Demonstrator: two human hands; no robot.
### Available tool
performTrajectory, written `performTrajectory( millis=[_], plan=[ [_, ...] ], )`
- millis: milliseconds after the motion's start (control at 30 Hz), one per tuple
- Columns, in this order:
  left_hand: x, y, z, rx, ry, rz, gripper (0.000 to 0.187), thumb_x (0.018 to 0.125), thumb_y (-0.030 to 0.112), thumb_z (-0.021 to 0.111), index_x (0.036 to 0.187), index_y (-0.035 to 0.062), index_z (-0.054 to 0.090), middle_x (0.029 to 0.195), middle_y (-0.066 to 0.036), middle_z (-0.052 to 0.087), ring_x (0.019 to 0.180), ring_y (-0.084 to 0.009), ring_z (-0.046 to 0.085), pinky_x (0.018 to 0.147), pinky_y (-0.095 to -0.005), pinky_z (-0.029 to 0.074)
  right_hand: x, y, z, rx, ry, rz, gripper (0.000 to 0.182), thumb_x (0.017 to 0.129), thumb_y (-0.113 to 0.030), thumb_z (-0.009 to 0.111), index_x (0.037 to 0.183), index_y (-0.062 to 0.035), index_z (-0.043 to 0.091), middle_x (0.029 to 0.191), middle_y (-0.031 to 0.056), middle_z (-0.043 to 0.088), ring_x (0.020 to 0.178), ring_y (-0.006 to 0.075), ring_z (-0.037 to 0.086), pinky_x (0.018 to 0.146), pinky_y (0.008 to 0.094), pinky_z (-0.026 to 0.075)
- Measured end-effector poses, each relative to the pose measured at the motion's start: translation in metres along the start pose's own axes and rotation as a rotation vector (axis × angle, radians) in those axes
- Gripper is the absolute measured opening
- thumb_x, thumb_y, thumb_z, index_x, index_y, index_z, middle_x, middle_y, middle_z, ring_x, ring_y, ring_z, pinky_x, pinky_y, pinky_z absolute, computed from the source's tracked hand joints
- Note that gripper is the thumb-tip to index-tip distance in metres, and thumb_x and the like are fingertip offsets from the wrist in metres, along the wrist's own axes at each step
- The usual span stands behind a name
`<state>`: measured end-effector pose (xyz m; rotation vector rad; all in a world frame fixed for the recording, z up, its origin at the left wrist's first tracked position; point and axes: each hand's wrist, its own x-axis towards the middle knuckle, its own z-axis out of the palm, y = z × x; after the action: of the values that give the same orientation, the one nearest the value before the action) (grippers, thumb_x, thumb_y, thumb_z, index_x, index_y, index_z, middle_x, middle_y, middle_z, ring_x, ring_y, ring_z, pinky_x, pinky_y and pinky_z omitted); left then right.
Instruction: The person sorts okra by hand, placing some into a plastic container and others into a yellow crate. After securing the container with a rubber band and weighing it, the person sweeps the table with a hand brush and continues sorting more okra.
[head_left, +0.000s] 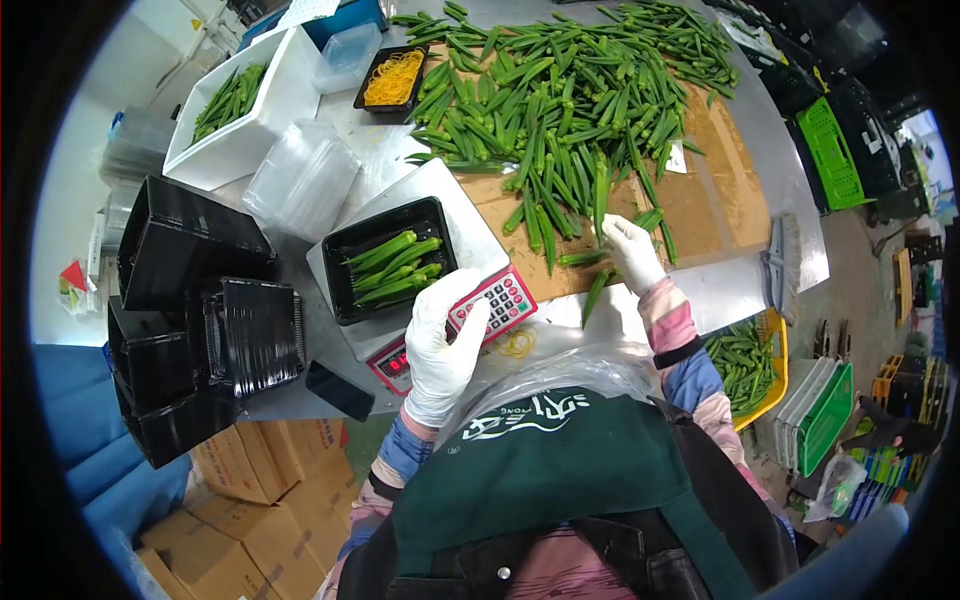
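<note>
My left hand point(440, 345), in a white glove, is open with thumb and fingers apart, over the corner of the red scale point(508, 300) and beside its keypad. On the scale's metal plate point(405, 190) rests a black tray point(388, 262) with several okra pods point(385, 270) lying on one side. My right hand point(632, 255), also gloved in white, pinches the lower end of an upright okra pod point(600, 185) at the near edge of the large okra pile point(560, 110). The pile lies on brown cardboard point(725, 170). A loose pod point(597, 297) lies just below my right hand.
Black trays point(255, 335) are stacked at the left, near a phone point(340, 390). Behind are clear lids point(302, 180), a white foam box point(285, 90) with okra, and yellow rubber bands point(394, 78). A brush point(782, 265) and yellow basket point(780, 365) are at right.
</note>
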<state>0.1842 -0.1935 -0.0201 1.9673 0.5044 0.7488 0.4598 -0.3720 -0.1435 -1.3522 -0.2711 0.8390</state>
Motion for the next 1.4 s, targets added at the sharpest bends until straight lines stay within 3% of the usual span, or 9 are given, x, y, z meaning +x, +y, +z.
performTrajectory(
  millis=[200,400,467,600,667,733,933,1067,1400],
  plan=[
    [-0.005,0.007,0.018,-0.468,-0.142,-0.344,0.027,0.095,-0.002,0.06,0.122,-0.0023,0.061,0.124,-0.013,0.064,0.115,-0.0155,0.06,0.099,-0.0297,0.047,-0.06,-0.026,0.023,0.469,-0.236,0.121,0.032,0.1,-0.025,0.059,0.123,-0.002,0.062,0.102,0.0014,0.065,0.088,0.0116,0.056,0.084,0.0316,0.047],
    [-0.009,0.008,0.048,-1.056,-0.371,-0.861,0.041,0.104,0.016,0.051,0.14,-0.0027,0.043,0.135,-0.018,0.057,0.118,-0.027,0.061,0.099,-0.038,0.051,-0.114,-0.024,0.066,-0.314,-0.531,0.149,0.03,0.101,-0.024,0.057,0.12,-0.003,0.067,0.103,0.0071,0.07,0.095,0.0137,0.061,0.086,0.0304,0.049],
    [-0.017,0.005,0.055,-1.024,-0.397,-0.886,0.036,0.104,0.015,0.052,0.135,-0.0023,0.047,0.128,-0.019,0.06,0.115,-0.0279,0.063,0.098,-0.0402,0.052,-0.122,-0.013,0.066,-0.582,-0.455,0.002,0.027,0.096,-0.026,0.064,0.111,-0.0038,0.071,0.102,0.0094,0.071,0.093,0.0163,0.064,0.084,0.0318,0.05],
    [-0.024,0.0,0.055,-1.108,-0.211,-0.987,0.021,0.101,0.014,0.057,0.117,0.0,0.054,0.107,-0.014,0.063,0.103,-0.0249,0.064,0.091,-0.0411,0.054,-0.104,-0.007,0.027,-0.934,0.232,-0.012,0.023,0.081,-0.026,0.078,0.083,-0.0037,0.072,0.086,0.0121,0.069,0.085,0.0292,0.067,0.079,0.0388,0.052],
    [-0.029,-0.011,0.055,-1.131,-0.121,-0.96,0.019,0.101,0.013,0.059,0.114,0.0002,0.055,0.1,-0.011,0.061,0.093,-0.0219,0.064,0.086,-0.0398,0.055,-0.089,0.021,-0.012,-1.304,0.583,-0.585,0.026,0.078,-0.021,0.081,0.096,-0.0069,0.07,0.082,0.0121,0.066,0.075,0.0275,0.066,0.069,0.0375,0.053],
    [-0.03,-0.005,0.057,-1.111,-0.073,-0.97,0.02,0.1,0.013,0.06,0.114,-0.0006,0.055,0.096,-0.009,0.061,0.088,-0.0204,0.063,0.083,-0.0394,0.055,-0.084,0.041,-0.041,-1.45,0.652,-0.485,0.033,0.077,-0.02,0.08,0.105,-0.007,0.068,0.087,0.0123,0.068,0.076,0.028,0.066,0.072,0.0361,0.052],
    [-0.036,-0.006,0.063,-1.066,-0.107,-1.012,0.022,0.099,0.014,0.063,0.115,0.0008,0.057,0.096,-0.01,0.064,0.087,-0.0213,0.067,0.082,-0.0393,0.058,-0.092,0.037,-0.068,-0.288,0.339,0.173,0.027,0.095,-0.018,0.067,0.116,-0.002,0.066,0.097,0.0049,0.071,0.073,0.0151,0.062,0.072,0.0289,0.05],
    [-0.036,-0.005,0.066,-1.063,-0.127,-1.031,0.023,0.099,0.015,0.063,0.116,0.0005,0.057,0.097,-0.01,0.065,0.087,-0.0213,0.067,0.082,-0.0387,0.058,-0.112,0.019,-0.062,0.301,0.06,0.06,0.031,0.103,-0.02,0.054,0.124,0.0015,0.062,0.091,0.0028,0.064,0.074,0.0094,0.054,0.069,0.0235,0.046],
    [-0.037,-0.012,0.066,-1.113,-0.227,-1.035,0.031,0.098,0.014,0.063,0.124,0.0,0.054,0.105,-0.011,0.064,0.094,-0.022,0.066,0.085,-0.0381,0.057,-0.129,0.007,-0.044,0.415,-0.054,0.081,0.033,0.104,-0.025,0.053,0.124,-0.0003,0.062,0.084,-0.0019,0.06,0.071,0.0072,0.052,0.067,0.0228,0.044]
  ],
)
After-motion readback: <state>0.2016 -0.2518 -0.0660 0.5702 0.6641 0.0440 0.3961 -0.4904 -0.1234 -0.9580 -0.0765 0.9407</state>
